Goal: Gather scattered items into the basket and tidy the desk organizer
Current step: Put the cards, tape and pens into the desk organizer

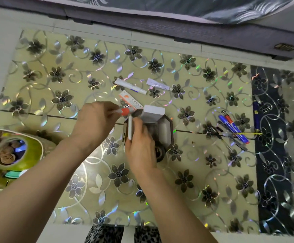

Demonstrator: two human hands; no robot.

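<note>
A dark brown desk organizer [166,130] stands mid-table with a white box [153,113] in it. My right hand [140,146] rests on the organizer's near side and grips a flat white device [130,127] upright against it. My left hand [95,118] pinches a small tube with an orange-red cap [125,111] just left of the organizer. Two white tubes [130,86] [158,84] and an orange-and-white packet [131,100] lie behind the organizer. A bunch of markers and pens [233,128] lies to the right.
A green-rimmed basket [37,146] with rolled items sits at the table's left edge. The table has a shiny floral cover [107,181]. A dark blue pen [256,118] lies on the dark strip at right. A grey sofa [177,30] runs along the far side.
</note>
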